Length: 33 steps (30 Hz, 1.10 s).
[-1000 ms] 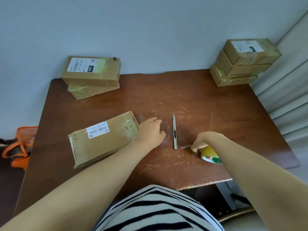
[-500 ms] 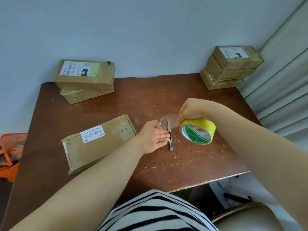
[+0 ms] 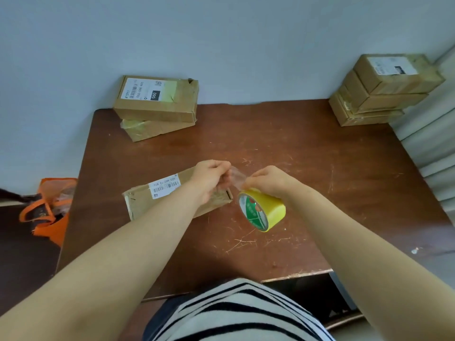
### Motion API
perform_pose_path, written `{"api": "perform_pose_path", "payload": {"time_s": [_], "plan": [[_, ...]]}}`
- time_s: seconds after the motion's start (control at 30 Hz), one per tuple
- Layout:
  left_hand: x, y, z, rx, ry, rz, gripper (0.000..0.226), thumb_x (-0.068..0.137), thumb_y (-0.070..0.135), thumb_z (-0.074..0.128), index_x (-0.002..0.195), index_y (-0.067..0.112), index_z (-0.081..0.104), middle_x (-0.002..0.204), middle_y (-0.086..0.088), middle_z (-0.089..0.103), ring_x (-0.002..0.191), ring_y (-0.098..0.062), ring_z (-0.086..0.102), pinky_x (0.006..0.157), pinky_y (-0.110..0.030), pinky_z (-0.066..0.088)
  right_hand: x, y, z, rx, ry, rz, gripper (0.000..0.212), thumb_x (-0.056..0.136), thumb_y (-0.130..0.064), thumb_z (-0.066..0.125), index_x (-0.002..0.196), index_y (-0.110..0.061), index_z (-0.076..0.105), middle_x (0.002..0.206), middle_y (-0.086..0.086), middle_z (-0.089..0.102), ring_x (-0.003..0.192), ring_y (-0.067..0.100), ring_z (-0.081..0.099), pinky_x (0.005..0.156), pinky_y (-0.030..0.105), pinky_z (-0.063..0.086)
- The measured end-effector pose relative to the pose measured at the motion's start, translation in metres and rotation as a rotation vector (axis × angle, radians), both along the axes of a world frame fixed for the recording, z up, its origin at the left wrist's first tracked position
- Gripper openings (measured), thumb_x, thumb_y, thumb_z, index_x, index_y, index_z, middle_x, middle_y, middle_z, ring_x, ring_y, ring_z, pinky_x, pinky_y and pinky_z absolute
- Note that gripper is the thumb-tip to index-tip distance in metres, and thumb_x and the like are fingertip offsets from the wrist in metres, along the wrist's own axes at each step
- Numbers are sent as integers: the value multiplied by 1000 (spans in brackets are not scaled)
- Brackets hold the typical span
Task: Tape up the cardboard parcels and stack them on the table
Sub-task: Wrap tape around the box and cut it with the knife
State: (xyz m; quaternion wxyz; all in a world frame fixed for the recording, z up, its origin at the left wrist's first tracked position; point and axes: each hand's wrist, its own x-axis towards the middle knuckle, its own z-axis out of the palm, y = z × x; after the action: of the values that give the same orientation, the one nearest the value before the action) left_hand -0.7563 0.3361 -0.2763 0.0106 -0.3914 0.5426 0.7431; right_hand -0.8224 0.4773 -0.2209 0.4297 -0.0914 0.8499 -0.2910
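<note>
A person in a striped top (image 3: 242, 313) reached both bare forearms out over a scratched brown counter (image 3: 332, 193), working a roll of yellow tape (image 3: 264, 211) held in the air just above the wood. The right hand (image 3: 269, 180) had its grip curled round the top of the roll, which hung tilted beneath the fingers, green-printed core facing the camera. The left hand (image 3: 211, 179), close beside it, kept its grip pinched on the free end of a clear tape strip (image 3: 236, 178) drawn between the two hands. Under the left wrist lay a cardboard parcel (image 3: 152, 200), flat on the counter, barcode label up. At the counter's far left corner sat a stack of two parcels (image 3: 157, 104); at the far right corner, against the pale wall (image 3: 246, 45), a stack of three parcels (image 3: 384, 92). An orange bag (image 3: 50, 210) sat on the floor to the left.
</note>
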Motion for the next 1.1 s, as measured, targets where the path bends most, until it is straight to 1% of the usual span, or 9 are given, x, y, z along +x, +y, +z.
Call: {"api": "perform_pose_path", "payload": {"time_s": [0.13,0.27,0.4,0.53,0.6,0.67,0.8,0.93,1.1], "plan": [[3,-25,0,-251,17,-84,9,90,9,63,84,4,66,66,-5,61,54,-11,51,51,-20,46,20,-7,-13,-189,-217,-132,43,80,-19,70,120,-7,60,78,-1,69,61,12,66,55,21,52],[3,-48,3,-29,-48,-184,17,82,9,73,95,-2,69,69,-6,67,61,-13,61,57,-20,52,26,-15,-24,-248,-232,-223,66,79,-17,73,138,-11,44,100,0,64,80,17,67,69,30,55],[0,-67,-3,-110,-53,-182,5,87,6,67,83,3,68,65,-4,66,54,-8,60,53,-17,52,27,-15,-32,-332,-311,-307,72,78,-19,73,142,-25,42,122,2,62,97,18,66,84,34,55],[-6,-85,-13,-311,-69,-184,10,89,11,66,82,4,67,67,-5,63,50,-8,55,49,-16,49,36,-14,-34,-430,-207,-167,65,83,-11,66,138,-40,45,134,-15,51,108,-3,56,75,11,45],[-10,-91,-18,-387,-72,-189,10,87,13,68,81,5,70,65,-4,64,49,-7,52,48,-17,47,40,-15,-35,-577,-167,-178,57,90,-6,60,132,-43,49,128,-22,53,102,-13,57,74,8,48],[-13,-94,-22,-440,-68,-218,11,86,14,70,77,7,72,62,-2,65,47,-6,51,48,-17,46,45,-20,-35,-610,-65,-175,43,94,-12,57,117,-48,56,116,-19,61,97,-2,62,80,16,51],[-21,-104,-29,-516,-75,-216,14,83,18,73,69,19,72,60,5,68,50,-7,49,52,-18,45,51,-17,-36,-406,209,-109,6,90,-36,60,85,-37,61,65,1,57,56,9,45,52,24,41],[-25,-112,-35,-584,-55,-276,13,83,21,73,70,22,72,61,10,68,50,5,54,56,-14,44,58,-7,-41,-359,200,-118,7,88,-30,61,84,-37,61,71,4,64,56,10,50,50,22,43],[-24,-108,-48,-638,-77,-329,13,85,22,70,73,16,73,68,8,67,72,-6,59,71,-19,46,66,-10,-53,-222,266,-18,14,90,-27,59,97,-35,67,54,-23,54,44,3,44,51,14,38]]}}
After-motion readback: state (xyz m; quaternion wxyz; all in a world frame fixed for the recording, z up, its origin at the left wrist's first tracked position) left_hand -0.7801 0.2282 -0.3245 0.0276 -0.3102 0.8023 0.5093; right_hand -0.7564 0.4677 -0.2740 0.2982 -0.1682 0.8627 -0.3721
